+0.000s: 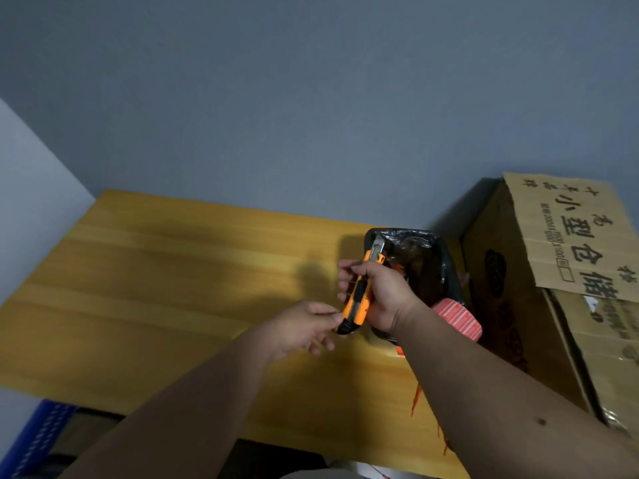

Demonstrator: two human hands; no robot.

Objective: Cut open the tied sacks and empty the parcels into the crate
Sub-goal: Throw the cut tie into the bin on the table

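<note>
My right hand [380,292] grips an orange and black utility knife [359,295], held upright over the table with its metal blade end pointing up. The fingertips of my left hand [304,326] pinch the black butt end of the knife. Right behind the knife a black plastic sack [425,261] stands on the table, its top gaping open; what lies inside is too dark to make out. A red patterned roll or parcel [460,319] lies against the sack's near side, partly hidden by my right forearm.
The yellow wooden table [166,288] stands against a grey wall. A large cardboard box [539,305] with an open printed flap stands at the right edge. A blue crate [38,440] shows below the table's front left. Orange netting strands [416,399] hang at the front right.
</note>
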